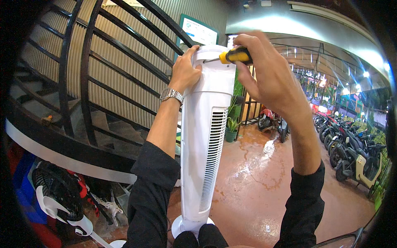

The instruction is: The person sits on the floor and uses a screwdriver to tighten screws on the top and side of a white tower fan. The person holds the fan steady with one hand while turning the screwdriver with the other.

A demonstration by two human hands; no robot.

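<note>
A tall white tower fan (196,124) stands upright in front of me on a round white base, its slatted grille on the right side. My left hand (186,70) grips the fan's upper end from the left, thumb on the front and fingers over the top edge; a metal watch (171,95) is on that wrist. My right hand (264,70) is closed around the yellow and black handle of a screwdriver (235,56). The screwdriver's shaft points left, its tip at a small hole near the fan's top. Whether it touches a screw cannot be made out.
A staircase with black metal railings (89,74) rises on the left. Under it lie a black and white fan (53,194) and other jumbled items. A potted plant (231,134) stands behind the tower fan. Parked motorcycles (347,144) line the right side of the reddish, wet-looking floor (264,182).
</note>
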